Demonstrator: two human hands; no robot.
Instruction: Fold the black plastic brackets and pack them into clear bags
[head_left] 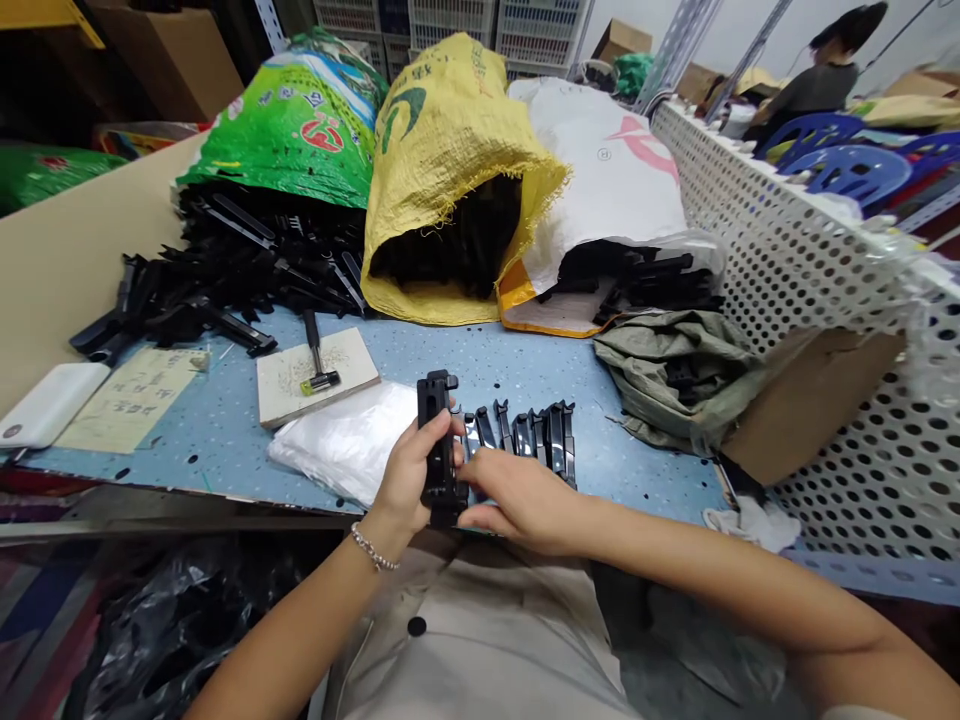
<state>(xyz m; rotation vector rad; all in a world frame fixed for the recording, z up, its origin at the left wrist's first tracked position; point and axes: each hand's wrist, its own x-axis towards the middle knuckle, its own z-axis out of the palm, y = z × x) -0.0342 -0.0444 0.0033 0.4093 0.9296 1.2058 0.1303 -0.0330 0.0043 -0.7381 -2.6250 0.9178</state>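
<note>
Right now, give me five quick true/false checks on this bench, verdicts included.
1. The left hand holds a black part. True.
2. The hammer lies on the yellow paper. False: the hammer lies on the pale block.
3. The yellow sack stands between the green sack and the white sack. True.
4. The bracelet is on the right wrist. False: the bracelet is on the left wrist.
5. The crumpled olive fabric lies right of the row of black parts. True.
</note>
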